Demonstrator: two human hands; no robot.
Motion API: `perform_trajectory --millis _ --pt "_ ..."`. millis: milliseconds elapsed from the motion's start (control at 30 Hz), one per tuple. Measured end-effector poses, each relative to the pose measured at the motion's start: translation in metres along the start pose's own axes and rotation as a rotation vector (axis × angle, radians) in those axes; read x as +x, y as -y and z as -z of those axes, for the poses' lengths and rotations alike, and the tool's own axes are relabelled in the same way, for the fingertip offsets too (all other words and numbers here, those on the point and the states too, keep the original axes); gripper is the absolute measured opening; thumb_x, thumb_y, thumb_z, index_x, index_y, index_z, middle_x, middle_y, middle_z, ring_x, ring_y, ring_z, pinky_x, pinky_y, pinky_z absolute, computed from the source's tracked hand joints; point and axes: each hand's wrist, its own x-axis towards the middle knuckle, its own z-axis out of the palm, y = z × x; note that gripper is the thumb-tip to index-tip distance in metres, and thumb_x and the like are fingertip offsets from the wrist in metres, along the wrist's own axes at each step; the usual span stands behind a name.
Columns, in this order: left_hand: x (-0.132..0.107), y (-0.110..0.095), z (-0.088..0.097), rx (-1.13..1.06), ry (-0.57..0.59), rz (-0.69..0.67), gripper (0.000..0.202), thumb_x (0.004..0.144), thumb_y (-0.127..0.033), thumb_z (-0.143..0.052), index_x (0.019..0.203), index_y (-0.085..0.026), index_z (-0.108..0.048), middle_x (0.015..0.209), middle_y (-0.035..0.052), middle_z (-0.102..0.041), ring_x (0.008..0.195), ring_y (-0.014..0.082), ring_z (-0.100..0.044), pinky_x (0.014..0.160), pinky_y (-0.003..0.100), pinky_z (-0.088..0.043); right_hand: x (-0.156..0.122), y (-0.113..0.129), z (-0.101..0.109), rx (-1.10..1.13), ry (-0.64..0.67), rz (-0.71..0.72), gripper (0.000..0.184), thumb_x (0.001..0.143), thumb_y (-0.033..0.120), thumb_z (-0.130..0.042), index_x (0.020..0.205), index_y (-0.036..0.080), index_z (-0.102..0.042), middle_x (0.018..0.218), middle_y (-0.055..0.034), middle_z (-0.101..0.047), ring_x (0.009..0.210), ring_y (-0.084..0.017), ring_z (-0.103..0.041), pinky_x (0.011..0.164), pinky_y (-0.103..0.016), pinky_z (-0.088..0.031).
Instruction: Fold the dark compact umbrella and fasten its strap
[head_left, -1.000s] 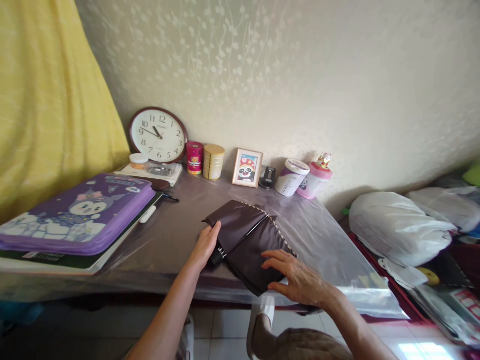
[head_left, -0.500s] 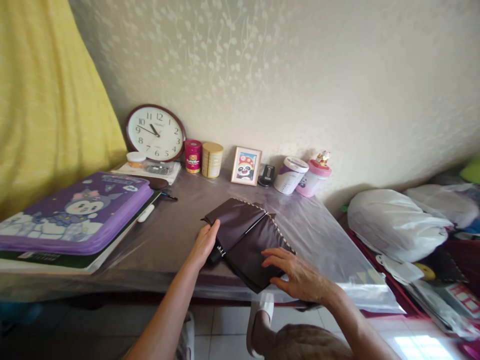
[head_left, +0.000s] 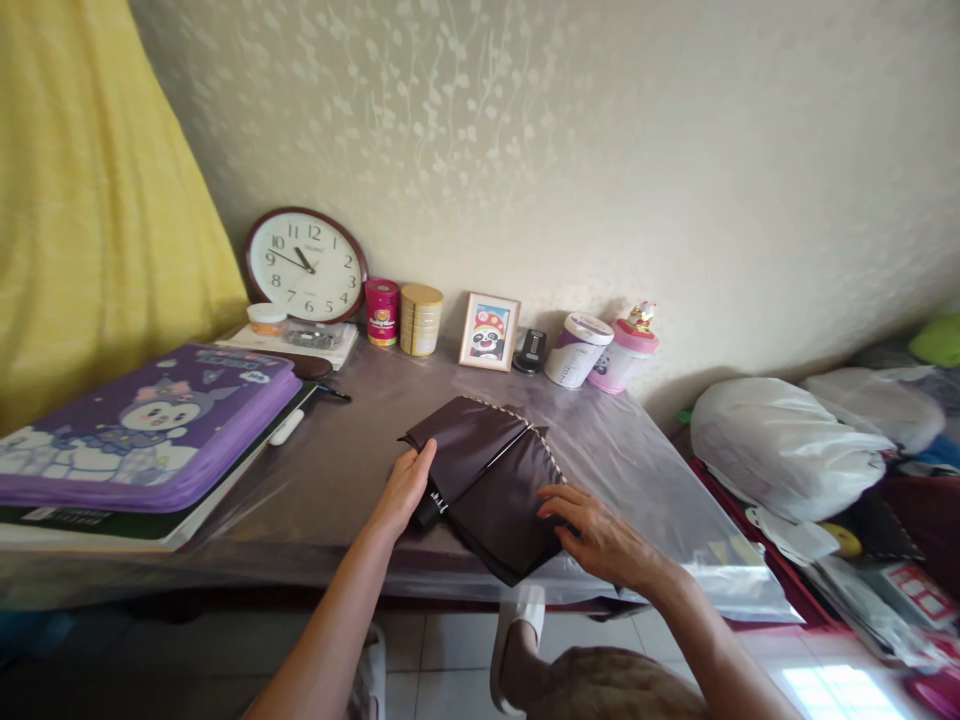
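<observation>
A dark folding umbrella, collapsed but with its canopy panels loose and fanned out, lies over the front of the table. A checkered trim runs along its far edge, and a thin metal rib shows between two panels. My left hand is closed on the umbrella's left side, thumb on top of the fabric, beside the black handle end. At the right edge of the canopy, my right hand has its fingers bent around the fabric. A dark corner of cloth shows just below that hand.
A purple cartoon-printed case lies on books at left. Along the wall stand a clock, two cans, a picture frame, a black stapler-like object and two tubs. White plastic bags are piled at right.
My right hand has shifted from lying over the canopy to its right edge, drawing the fabric's edge in. My left hand keeps its hold. The view has moved slightly.
</observation>
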Motion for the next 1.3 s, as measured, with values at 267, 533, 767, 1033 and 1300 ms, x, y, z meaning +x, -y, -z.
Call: perform_trajectory --millis 267,533,767,1033,1300 --pt "0.0 0.0 0.001 0.006 -0.001 0.019 0.056 0.074 -0.065 -0.039 0.079 -0.014 -0.061 0.088 0.0085 -0.068 0.091 0.0264 -0.059 0.079 0.033 -0.042 -0.004 0.0 0.003 0.004 0.073 0.01 0.039 0.07 0.008 -0.047 0.104 0.023 -0.054 0.128 -0.0058 -0.046 0.117 -0.019 -0.044 0.1 -0.038 -0.037" --pt "0.0 0.001 0.001 -0.017 0.016 -0.003 0.056 0.074 -0.065 -0.04 0.082 -0.014 -0.061 0.09 0.009 -0.067 0.094 0.0267 -0.058 0.083 0.034 -0.041 -0.001 -0.003 0.0 0.001 0.003 0.002 0.026 0.077 0.013 -0.048 0.1 0.023 -0.057 0.119 -0.0052 -0.053 0.112 -0.019 -0.049 0.095 -0.036 -0.042" --pt "0.0 0.0 0.0 -0.045 0.027 -0.016 0.055 0.075 -0.062 -0.039 0.091 -0.015 -0.063 0.094 0.0092 -0.067 0.097 0.0265 -0.058 0.084 0.034 -0.041 0.002 -0.009 -0.001 -0.074 -0.044 0.028 0.021 0.079 0.012 -0.046 0.089 0.022 -0.06 0.106 -0.0041 -0.061 0.098 -0.019 -0.056 0.085 -0.032 -0.045" --pt "0.002 0.0 -0.003 -0.095 0.012 -0.017 0.054 0.075 -0.06 -0.041 0.088 -0.014 -0.064 0.087 0.0083 -0.069 0.094 0.0261 -0.059 0.081 0.033 -0.043 0.02 0.005 0.011 0.122 -0.297 -0.142 0.019 0.09 0.027 -0.036 0.098 0.023 -0.053 0.1 -0.0031 -0.063 0.061 -0.011 -0.062 0.067 -0.027 -0.049" --pt "0.005 0.001 -0.003 -0.105 0.005 -0.004 0.05 0.075 -0.06 -0.044 0.087 -0.016 -0.066 0.094 0.0069 -0.069 0.097 0.0251 -0.059 0.085 0.033 -0.042 0.088 0.028 0.039 0.16 -0.502 -0.03 0.011 0.085 0.025 -0.045 0.089 0.022 -0.055 0.084 -0.001 -0.066 0.078 -0.015 -0.062 0.073 -0.027 -0.047"
